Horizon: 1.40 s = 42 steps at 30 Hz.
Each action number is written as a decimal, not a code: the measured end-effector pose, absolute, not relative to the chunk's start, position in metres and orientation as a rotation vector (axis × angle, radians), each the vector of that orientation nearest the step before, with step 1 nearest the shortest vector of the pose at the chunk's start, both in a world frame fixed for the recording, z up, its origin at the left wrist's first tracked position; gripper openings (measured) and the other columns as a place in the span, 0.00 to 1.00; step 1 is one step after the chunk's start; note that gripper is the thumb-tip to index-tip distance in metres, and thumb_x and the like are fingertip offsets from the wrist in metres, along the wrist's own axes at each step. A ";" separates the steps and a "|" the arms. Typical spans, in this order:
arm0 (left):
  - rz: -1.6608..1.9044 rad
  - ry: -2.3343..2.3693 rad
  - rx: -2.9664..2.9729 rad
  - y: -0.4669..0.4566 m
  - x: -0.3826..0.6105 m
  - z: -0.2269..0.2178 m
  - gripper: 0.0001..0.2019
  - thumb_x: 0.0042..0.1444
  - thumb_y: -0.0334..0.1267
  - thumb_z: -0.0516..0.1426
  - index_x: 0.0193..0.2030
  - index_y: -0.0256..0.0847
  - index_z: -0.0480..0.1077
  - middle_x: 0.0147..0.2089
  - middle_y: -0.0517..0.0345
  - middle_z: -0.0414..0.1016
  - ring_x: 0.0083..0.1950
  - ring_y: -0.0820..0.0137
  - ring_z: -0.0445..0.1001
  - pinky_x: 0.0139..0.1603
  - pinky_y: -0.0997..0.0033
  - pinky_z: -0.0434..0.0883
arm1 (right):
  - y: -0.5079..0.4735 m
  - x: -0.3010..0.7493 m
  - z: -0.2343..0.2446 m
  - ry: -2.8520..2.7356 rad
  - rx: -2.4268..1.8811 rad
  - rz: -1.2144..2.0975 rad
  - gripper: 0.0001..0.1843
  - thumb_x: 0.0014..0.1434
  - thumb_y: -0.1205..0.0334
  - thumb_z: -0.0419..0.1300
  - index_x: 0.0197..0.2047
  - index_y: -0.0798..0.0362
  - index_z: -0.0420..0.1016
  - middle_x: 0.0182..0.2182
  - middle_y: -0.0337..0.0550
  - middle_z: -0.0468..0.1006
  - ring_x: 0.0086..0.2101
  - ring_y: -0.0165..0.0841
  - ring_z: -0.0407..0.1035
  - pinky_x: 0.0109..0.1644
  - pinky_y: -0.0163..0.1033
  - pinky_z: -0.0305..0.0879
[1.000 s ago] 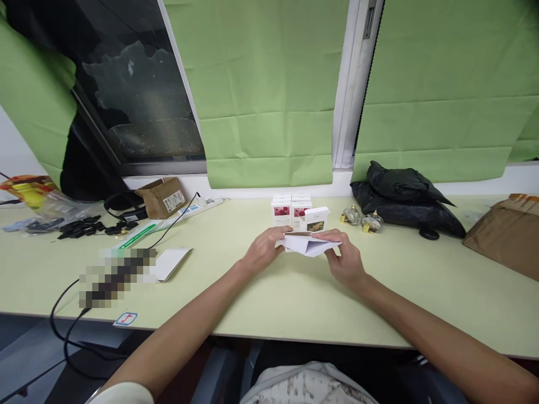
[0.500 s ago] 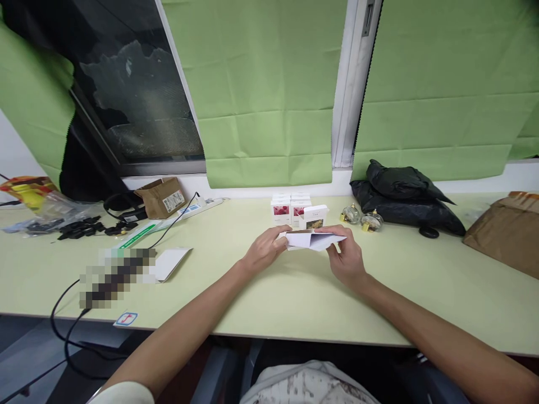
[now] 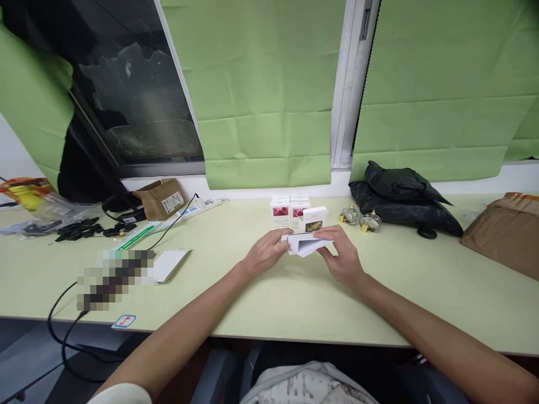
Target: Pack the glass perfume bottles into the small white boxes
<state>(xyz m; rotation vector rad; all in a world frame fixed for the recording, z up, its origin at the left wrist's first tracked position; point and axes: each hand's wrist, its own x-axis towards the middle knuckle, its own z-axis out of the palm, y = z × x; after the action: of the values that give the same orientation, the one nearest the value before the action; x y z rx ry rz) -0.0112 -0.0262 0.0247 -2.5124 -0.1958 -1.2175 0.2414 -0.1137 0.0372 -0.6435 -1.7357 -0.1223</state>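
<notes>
Between both hands, above the table, is a small white cardboard box [image 3: 309,246], partly folded, with its open end and flaps facing me. My left hand [image 3: 267,249] pinches its left side, thumb in front. My right hand [image 3: 342,255] grips the right side, fingers along the top edge and thumb below. Just beyond the hands stands a white box with a dark picture [image 3: 314,219]. Behind it, several small white boxes with red pictures [image 3: 280,212] stand grouped. Two round glass bottles with gold caps [image 3: 349,215] lie to their right.
Black plastic bags [image 3: 406,193] and a brown paper package [image 3: 505,235] lie on the right. Leftward are a flat white carton [image 3: 170,265], an opened brown box [image 3: 160,199], a power strip [image 3: 206,207] and black cables. The table edge [image 3: 303,338] runs in front of me.
The cardboard box has narrowed, its opening now squarer and deeper. My right hand has moved slightly left and inward; my left hand stays nearly in place.
</notes>
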 end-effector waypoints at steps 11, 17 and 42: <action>-1.172 -0.099 -2.518 -0.032 -0.010 0.025 0.15 0.68 0.24 0.56 0.56 0.43 0.63 0.66 0.38 0.72 0.68 0.58 0.73 0.56 0.54 0.82 | -0.111 0.245 0.032 -1.766 -0.752 0.045 0.09 0.70 0.67 0.61 0.51 0.45 0.78 0.40 0.44 0.76 0.38 0.37 0.73 0.37 0.44 0.73; -1.164 -0.129 -2.481 -0.035 -0.009 0.025 0.24 0.68 0.24 0.55 0.67 0.46 0.58 0.64 0.40 0.73 0.67 0.59 0.74 0.56 0.56 0.81 | -0.111 0.245 0.030 -1.779 -0.750 -0.067 0.08 0.70 0.67 0.61 0.50 0.44 0.74 0.45 0.46 0.77 0.44 0.39 0.74 0.41 0.46 0.75; -1.042 -0.296 -2.426 -0.039 -0.012 0.030 0.10 0.69 0.29 0.55 0.55 0.40 0.68 0.52 0.43 0.76 0.49 0.64 0.80 0.36 0.71 0.78 | -0.105 0.249 0.031 -2.012 -0.794 -0.370 0.05 0.70 0.60 0.63 0.48 0.46 0.80 0.56 0.50 0.76 0.48 0.44 0.67 0.52 0.54 0.74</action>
<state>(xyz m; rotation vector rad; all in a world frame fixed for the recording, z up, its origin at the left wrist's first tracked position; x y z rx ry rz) -0.0122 -0.0393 0.0299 -2.4256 -0.2958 -1.0423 0.2491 -0.1053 0.0315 -0.7943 -2.0118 -0.3697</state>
